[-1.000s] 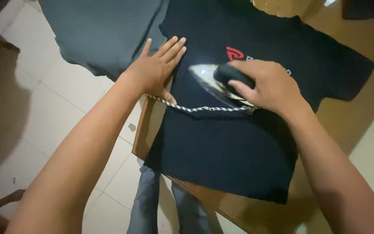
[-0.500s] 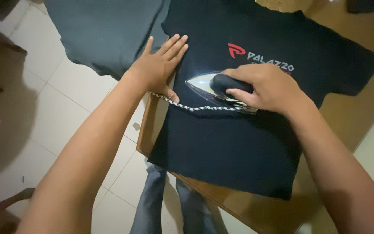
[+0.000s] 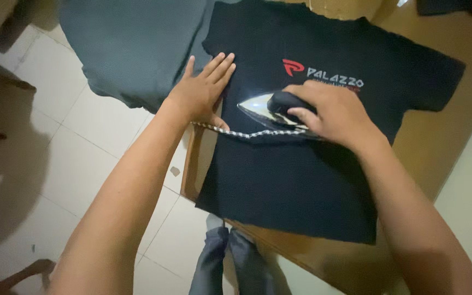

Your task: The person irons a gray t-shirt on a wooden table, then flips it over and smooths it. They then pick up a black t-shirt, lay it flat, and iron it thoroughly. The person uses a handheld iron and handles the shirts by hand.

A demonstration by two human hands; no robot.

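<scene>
Careful now, because in the head view your left hand [image 3: 200, 93] lies flat with its fingers spread, pressing the dark t-shirt [image 3: 301, 175] near its upper left edge, and the iron [image 3: 271, 112] sits just beside it, nose pointing at your thumb — a short slide that way could bring hot metal against skin. The braided cord [image 3: 230, 131] runs from the iron's heel across the cloth to right under that thumb; it could snag or drag under the soleplate. The printed logo [image 3: 323, 74] lies just above the iron, and heat on it may spoil the print. Your right hand [image 3: 334, 112] is closed round the iron's dark handle. The shirt is spread on the brown table [image 3: 438, 147], centre of the frame — a grey garment [image 3: 132, 43] hangs off at upper left
</scene>
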